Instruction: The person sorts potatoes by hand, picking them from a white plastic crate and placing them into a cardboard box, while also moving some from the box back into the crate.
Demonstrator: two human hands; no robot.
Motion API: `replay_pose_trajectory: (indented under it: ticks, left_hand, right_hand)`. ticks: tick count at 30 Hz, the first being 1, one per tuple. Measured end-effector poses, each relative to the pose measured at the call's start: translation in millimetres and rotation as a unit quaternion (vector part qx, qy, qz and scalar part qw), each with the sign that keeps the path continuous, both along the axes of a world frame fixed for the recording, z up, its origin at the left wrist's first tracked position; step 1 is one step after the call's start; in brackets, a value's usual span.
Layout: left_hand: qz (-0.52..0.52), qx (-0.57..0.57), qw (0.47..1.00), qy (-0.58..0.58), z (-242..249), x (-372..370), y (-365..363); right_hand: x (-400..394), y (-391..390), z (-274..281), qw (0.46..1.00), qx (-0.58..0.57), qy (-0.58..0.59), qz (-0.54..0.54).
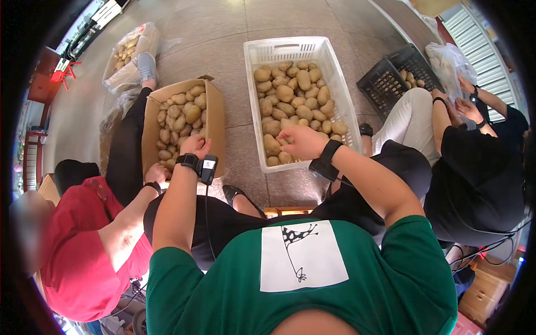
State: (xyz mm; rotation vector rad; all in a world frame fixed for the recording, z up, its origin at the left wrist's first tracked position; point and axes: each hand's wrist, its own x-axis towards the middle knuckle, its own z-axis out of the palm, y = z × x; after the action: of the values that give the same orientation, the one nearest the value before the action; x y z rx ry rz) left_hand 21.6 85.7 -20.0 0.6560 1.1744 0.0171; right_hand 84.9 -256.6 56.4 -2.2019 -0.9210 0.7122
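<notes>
My left hand [195, 146] is at the near right edge of a cardboard box [214, 125] filled with potatoes [177, 120]. Its thumb stands apart from the fingers, and I see nothing held in it. Over the near part of a white plastic crate [341, 84], my right hand [304, 143] reaches down with its fingers apart, close against the potatoes [298, 92] heaped there. No potato shows clearly in its grasp. Both wrists wear dark bands, and the left one carries a small device [208, 166] with a cable.
On the left, a person in red has a hand [157, 172] at the cardboard box. To the right, people sit by a black crate [385, 84] and a clear plastic bag [451, 61]. A plastic-lined container [146, 42] of potatoes stands at the back left.
</notes>
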Motion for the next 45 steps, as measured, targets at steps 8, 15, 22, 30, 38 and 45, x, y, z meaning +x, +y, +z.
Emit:
replay_pose_trajectory:
  ticks: [8, 15, 22, 30, 38, 45]
  left_hand:
    - [-0.05, -0.08, 0.991, -0.099, 62.5, 17.0, -63.6]
    - [-0.102, -0.088, 0.986, -0.102, 73.8, 24.2, -78.0]
    - [-0.086, -0.107, 0.984, -0.118, 77.4, 28.9, -65.8]
    - [-0.06, -0.1, 0.985, -0.125, 84.4, 22.8, -60.9]
    - [-0.09, -0.079, 0.984, -0.129, 83.8, 17.7, -63.3]
    - [-0.1, -0.08, 0.983, -0.128, 82.9, 21.7, -66.9]
  right_hand:
    - [16.8, -24.2, -14.9, 0.981, -0.125, -0.124, -0.082]
    - [49.7, -61.1, -42.3, 0.929, -0.306, -0.141, -0.154]
    - [47.7, -58.6, -27.2, 0.887, -0.444, -0.06, -0.114]
    - [44.8, -49.1, -12.8, 0.847, -0.517, -0.121, 0.028]
    - [46.1, -56.1, -55.3, 0.873, -0.476, -0.097, -0.036]
    - [46.1, -56.1, -44.0, 0.889, -0.452, -0.076, -0.027]
